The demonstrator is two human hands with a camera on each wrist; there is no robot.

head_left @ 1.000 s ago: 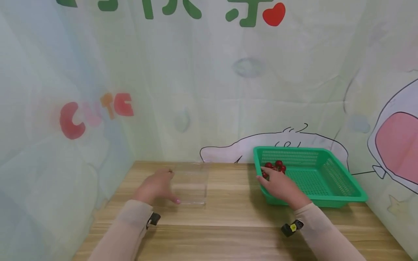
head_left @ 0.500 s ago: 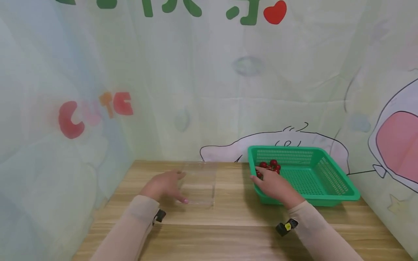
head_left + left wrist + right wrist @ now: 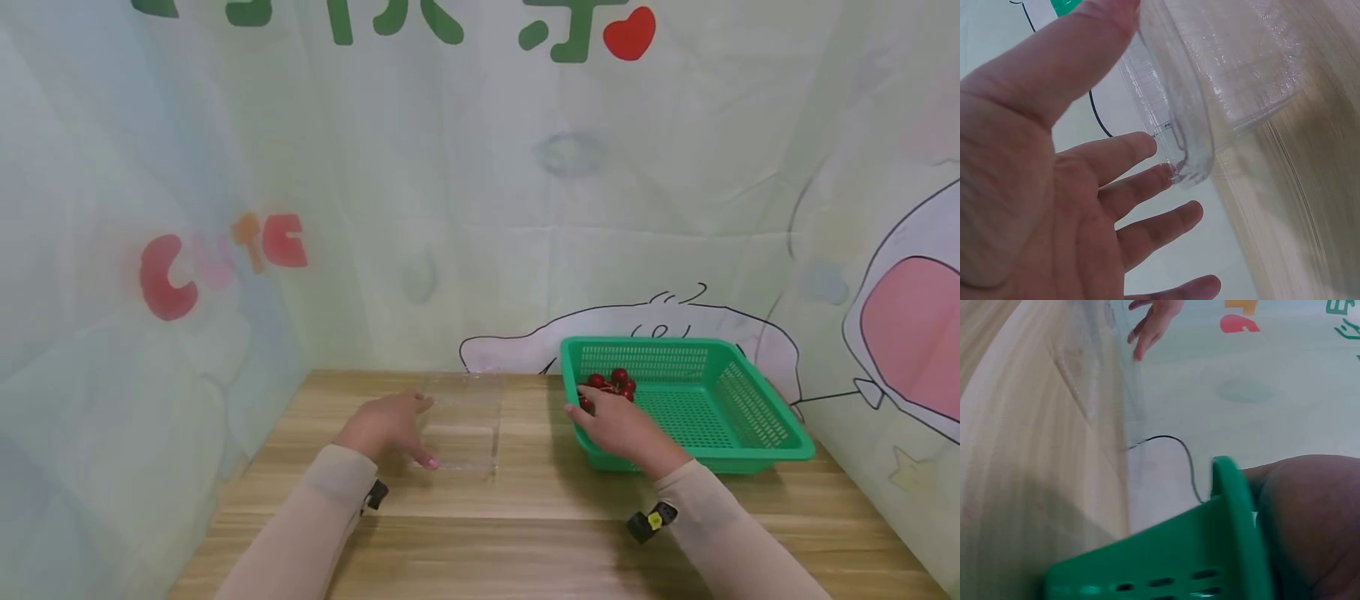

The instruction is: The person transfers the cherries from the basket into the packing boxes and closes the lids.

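Note:
My left hand (image 3: 386, 429) is at the left side of a clear plastic box (image 3: 461, 425), thumb at its near corner and fingers towards the far one. In the left wrist view the fingers are spread and fairly straight, with the thumb and fingertips (image 3: 1144, 145) against the box's rim. My right hand (image 3: 626, 429) grips the left rim of a green plastic basket (image 3: 720, 454), the thumb outside and the fingers inside. Red cherries (image 3: 619, 379) with stems lie in the basket's left end, partly hidden by that hand. The right wrist view shows the basket's wall (image 3: 1166, 565) close up.
Both containers stand on a wooden table (image 3: 465, 550), with a strip of tabletop between them. Behind and on both sides hangs a printed cloth (image 3: 480, 208). The basket's back edge is close to it.
The basket with the cherries has slid left along with my right hand. The clear box has shifted right together with my left hand, so the gap between them has narrowed.

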